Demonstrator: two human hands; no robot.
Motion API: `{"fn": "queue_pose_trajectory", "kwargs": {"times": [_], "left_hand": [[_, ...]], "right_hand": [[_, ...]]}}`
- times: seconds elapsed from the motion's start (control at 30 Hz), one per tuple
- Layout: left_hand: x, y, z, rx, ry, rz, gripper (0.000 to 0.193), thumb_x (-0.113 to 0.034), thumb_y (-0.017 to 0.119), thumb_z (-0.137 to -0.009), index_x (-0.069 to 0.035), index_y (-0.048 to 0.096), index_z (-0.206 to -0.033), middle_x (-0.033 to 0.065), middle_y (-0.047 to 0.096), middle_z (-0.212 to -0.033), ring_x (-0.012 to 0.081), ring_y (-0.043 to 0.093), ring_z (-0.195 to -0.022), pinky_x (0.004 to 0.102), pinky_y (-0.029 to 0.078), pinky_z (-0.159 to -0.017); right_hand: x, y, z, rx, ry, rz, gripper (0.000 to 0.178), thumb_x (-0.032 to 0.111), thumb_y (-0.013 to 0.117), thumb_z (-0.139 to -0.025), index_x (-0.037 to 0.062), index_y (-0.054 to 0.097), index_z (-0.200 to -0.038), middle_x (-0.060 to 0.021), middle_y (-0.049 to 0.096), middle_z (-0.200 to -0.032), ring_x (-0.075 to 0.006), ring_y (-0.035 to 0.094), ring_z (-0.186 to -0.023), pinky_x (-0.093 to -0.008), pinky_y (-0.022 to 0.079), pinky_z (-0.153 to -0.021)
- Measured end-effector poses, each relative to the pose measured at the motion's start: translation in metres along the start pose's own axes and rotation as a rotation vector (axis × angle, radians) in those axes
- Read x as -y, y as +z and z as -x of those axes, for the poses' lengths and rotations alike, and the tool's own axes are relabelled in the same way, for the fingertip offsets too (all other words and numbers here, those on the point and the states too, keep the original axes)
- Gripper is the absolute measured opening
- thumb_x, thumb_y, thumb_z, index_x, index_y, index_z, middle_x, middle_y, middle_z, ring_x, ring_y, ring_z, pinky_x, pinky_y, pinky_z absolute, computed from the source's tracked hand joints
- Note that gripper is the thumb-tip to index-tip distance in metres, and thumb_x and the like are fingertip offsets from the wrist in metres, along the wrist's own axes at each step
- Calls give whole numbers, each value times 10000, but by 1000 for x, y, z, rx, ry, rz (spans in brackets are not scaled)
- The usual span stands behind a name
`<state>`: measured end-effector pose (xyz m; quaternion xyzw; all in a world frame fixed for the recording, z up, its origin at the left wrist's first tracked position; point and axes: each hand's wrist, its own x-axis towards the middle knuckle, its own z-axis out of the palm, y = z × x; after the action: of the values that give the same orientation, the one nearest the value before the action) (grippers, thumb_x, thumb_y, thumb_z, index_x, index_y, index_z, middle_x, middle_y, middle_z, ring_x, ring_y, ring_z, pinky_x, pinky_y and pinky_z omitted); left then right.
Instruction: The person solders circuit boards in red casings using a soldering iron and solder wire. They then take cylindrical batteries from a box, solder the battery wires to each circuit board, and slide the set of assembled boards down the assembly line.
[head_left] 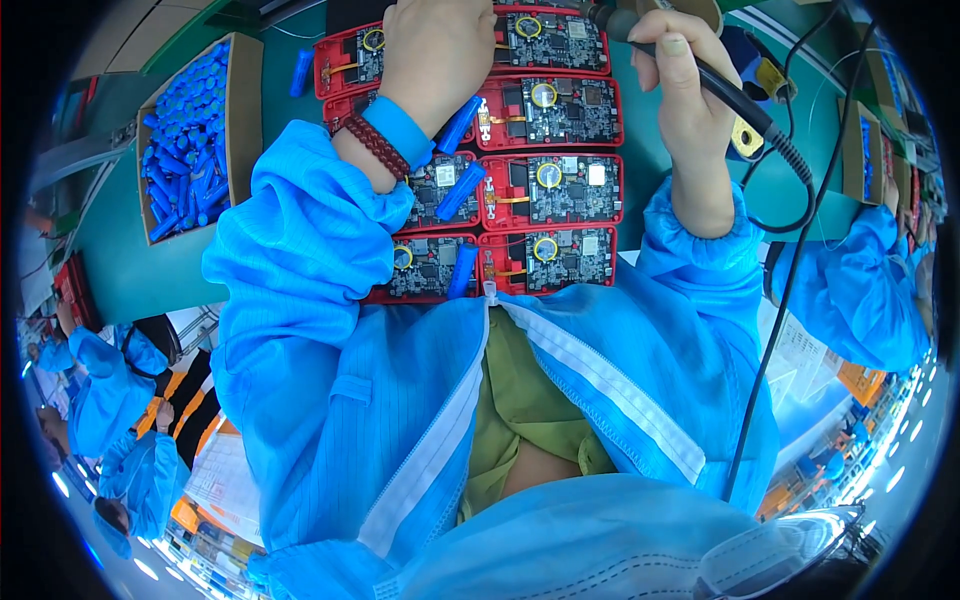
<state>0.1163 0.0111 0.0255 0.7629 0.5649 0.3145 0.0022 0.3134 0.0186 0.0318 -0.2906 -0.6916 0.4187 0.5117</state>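
Observation:
My right hand (690, 115) is closed around the black handle of a soldering iron (738, 100), whose front end points left over the far red casings. Over the far left casings is my left hand (440, 55), with a blue strap (403, 130) on the wrist. Its fingers run past the upper edge, so their grip is hidden. Two columns of red casings (618, 190) hold circuit boards (575, 110), each with a yellow-ringed round part. Blue cylindrical battery cells (461, 192) lie on several left-column casings, one close beside my left wrist.
A cardboard box (243, 130) full of blue cells stands at the left, with a loose cell (301, 73) beside it on the green tabletop (120, 240). The iron's cable (800, 215) loops down at the right. Near it is a yellow-and-dark item (765, 75). Other people (850, 290) sit on both sides.

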Motion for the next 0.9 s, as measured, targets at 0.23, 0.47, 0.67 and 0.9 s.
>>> {"fn": "queue_pose_trajectory", "kwargs": {"times": [0.23, 0.47, 0.67, 0.9], "left_hand": [[5, 0, 3, -7, 9, -32, 44, -61, 575, -785, -36, 572, -749, 149, 526, -772, 353, 496, -770, 471, 404, -685], [-5, -54, 13, -56, 5, 106, 61, -53, 551, -811, -21, 557, -862, 168, 526, -801, 356, 509, -802, 443, 427, -735], [69, -142, 49, -12, -69, -44, 107, -151, 595, -840, -66, 657, -861, 126, 619, -836, 321, 589, -799, 383, 466, -691], [200, -190, 118, 318, -170, -604, 215, -55, 585, -794, -109, 663, -987, 123, 599, -951, 337, 572, -957, 425, 479, -813]], "right_hand": [[19, -20, 16, -28, -227, 129, 362, 299, 446, -978, -30, 546, -1094, -110, 585, -802, -164, 544, -762, -302, 421, -729], [46, -32, 45, -174, -215, 152, 364, 302, 444, -972, -35, 554, -1059, -130, 583, -795, -170, 546, -724, -303, 441, -679], [50, -60, 68, -200, -157, 141, 482, 415, 427, -972, -44, 540, -1065, -133, 535, -747, -193, 520, -728, -332, 425, -729], [49, -51, 71, -191, -144, 146, 452, 388, 419, -981, -41, 539, -1057, -111, 510, -719, -181, 491, -707, -341, 417, -733]]}}
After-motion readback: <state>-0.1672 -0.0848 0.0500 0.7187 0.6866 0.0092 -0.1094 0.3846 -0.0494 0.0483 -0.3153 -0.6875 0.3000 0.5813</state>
